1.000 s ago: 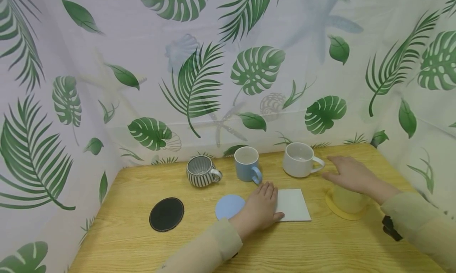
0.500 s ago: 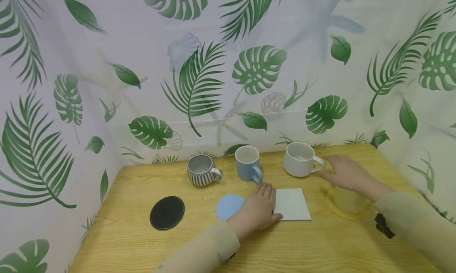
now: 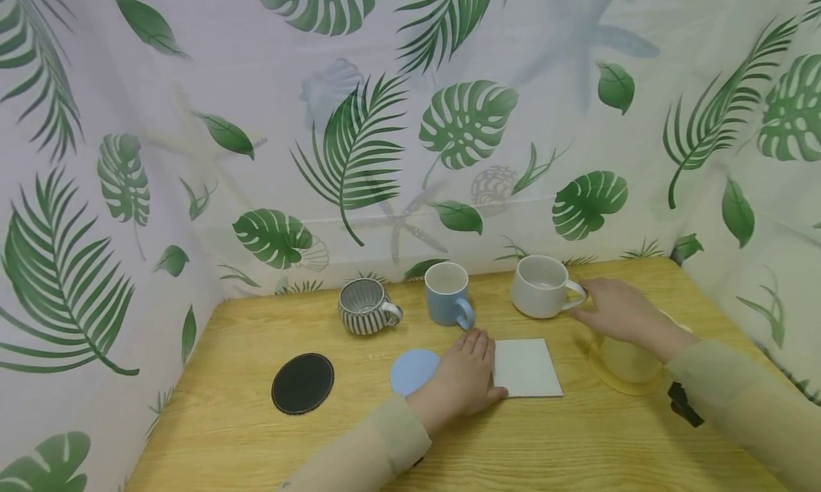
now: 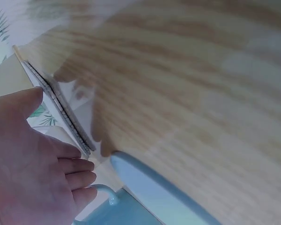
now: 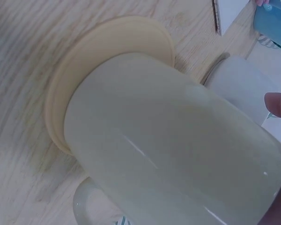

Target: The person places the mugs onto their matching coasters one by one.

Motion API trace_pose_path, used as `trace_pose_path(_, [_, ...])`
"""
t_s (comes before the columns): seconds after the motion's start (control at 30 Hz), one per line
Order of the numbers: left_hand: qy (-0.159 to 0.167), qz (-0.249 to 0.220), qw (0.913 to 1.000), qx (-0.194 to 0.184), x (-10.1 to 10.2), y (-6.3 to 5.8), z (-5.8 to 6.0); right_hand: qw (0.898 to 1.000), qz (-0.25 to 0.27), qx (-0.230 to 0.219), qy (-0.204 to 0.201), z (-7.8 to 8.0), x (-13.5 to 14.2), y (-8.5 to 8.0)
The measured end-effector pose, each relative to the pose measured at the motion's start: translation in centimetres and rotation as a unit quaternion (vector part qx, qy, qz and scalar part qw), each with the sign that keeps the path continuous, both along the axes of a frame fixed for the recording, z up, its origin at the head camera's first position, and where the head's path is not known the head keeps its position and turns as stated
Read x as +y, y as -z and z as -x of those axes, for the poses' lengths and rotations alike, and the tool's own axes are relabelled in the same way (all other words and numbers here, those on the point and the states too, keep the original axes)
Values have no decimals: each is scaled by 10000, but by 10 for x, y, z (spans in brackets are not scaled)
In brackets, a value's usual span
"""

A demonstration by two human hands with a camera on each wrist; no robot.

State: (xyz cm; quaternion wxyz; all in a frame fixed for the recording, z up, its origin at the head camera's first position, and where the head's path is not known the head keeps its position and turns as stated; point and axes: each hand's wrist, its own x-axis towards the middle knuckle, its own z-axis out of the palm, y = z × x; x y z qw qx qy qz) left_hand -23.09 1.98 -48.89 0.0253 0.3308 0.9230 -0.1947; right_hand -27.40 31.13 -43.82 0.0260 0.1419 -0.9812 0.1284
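Beige sleeves (image 3: 378,446) lead to the right hand (image 3: 618,310), right of frame, its thumb parted from the fingers at the white mug's handle (image 3: 578,296); whether they touch, I cannot tell. The left hand (image 3: 465,374), lower centre, holds nothing, fingers loosely straight beside the white coaster (image 3: 529,369). Right of centre, the white mug (image 3: 539,292) stands upright toward the bench's far edge. It looks like glazed ceramic: probably rigid, fairly weighty, slick-walled and easily chipped, so the handle seems the safest hold. Beneath the right forearm, a yellow mug (image 5: 168,136) stands on a yellow coaster (image 5: 117,40). Farther left are the blue mug (image 3: 444,299), blue coaster (image 3: 412,369), striped mug (image 3: 363,314) and black coaster (image 3: 303,383).
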Motion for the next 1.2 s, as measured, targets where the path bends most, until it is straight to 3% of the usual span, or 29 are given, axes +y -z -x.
trace_pose_path(0.43, [-164,2,9995,-261,-5,1,0,10000,-40,15,36,6,-6,0])
trace_pose_path(0.8, [-97,129,9997,-171,-5,-2,1,9998,-101,-20,193,16,-13,-1])
trace_pose_path(1.2, [-32,323,9995,16,-3,3,2,9993,-227,-97,281,23,-11,-1])
